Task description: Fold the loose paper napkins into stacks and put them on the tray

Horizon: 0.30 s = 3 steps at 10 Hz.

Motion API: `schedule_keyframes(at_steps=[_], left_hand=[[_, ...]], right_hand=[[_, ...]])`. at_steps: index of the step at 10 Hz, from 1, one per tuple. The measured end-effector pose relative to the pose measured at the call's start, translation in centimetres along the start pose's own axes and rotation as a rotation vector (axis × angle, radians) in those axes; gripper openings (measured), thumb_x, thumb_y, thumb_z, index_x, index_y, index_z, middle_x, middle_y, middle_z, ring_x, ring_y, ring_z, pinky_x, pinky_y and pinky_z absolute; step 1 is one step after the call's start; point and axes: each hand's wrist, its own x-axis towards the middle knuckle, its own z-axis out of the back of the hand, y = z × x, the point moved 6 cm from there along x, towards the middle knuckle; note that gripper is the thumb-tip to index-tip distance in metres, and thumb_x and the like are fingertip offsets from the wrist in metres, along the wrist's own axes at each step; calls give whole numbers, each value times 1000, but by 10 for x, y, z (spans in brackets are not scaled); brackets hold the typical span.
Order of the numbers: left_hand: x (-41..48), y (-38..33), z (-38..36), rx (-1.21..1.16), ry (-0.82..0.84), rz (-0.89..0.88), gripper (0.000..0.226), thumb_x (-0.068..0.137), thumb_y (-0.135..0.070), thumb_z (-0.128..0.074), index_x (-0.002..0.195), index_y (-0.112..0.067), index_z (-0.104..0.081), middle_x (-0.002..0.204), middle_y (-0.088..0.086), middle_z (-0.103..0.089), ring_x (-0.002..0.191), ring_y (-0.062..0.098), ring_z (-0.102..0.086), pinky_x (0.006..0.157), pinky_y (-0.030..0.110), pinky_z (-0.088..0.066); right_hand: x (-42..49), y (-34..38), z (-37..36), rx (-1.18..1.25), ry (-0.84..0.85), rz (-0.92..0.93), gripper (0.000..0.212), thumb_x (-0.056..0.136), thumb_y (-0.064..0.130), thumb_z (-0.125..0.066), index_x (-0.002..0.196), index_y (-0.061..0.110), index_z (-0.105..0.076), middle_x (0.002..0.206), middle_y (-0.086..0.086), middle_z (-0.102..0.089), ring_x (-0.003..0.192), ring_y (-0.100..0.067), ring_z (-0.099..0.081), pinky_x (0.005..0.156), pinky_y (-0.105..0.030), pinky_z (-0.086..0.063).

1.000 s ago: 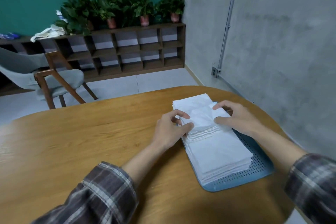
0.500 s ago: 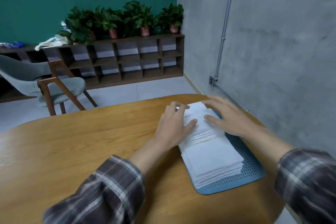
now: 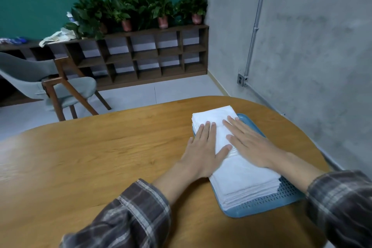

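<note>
We judge the task nearly done: the folded napkins point(image 3: 245, 179) lie stacked on the tray point(image 3: 285, 195) at the table's point(image 3: 100, 157) right side, our left hand point(image 3: 203, 147) and right hand point(image 3: 249, 143) press flat on them with straight fingers, and we see none loose.

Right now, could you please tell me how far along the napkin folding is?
Done: a near stack and a far stack of folded white paper napkins lie on the blue perforated plastic tray. In hand: the left hand and right hand press flat where the stacks meet, apparently smoothing them. Left: no loose napkins show on the round wooden table, so probably only lifting the hands away.
</note>
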Motion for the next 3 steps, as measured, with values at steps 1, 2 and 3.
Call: schedule_keyframes(at_steps=[1, 2, 3], left_hand=[[1, -1, 3, 14, 63, 26, 88, 106, -67, -25, 167, -16, 12, 175, 0, 18, 161, 16, 17, 131, 54, -8], [-1, -8, 19, 4, 140, 55, 89, 103, -74, -18, 166, -19, 16, 173, -4, 24, 160, 14, 21, 131, 53, 5], [-13, -9, 44, -54, 74, 30, 94, 100, -79, -17, 167, -21, 12, 173, -4, 23, 159, 11, 22, 129, 49, 11]], right_hand=[[-1, 2, 4, -6, 31, -6, 59, 113, 51, -22, 167, 38, -2, 172, 22, 14, 156, 3, 19, 126, -25, 8], [-2, 9, 18, -43, 54, -41, 61, 112, 55, -21, 167, 39, -3, 173, 19, 13, 157, 0, 16, 129, -32, 5], [-4, 25, 36, -79, 19, -58, 65, 110, 60, -25, 168, 40, -4, 175, 14, 12, 161, -9, 13, 130, -45, 2]])
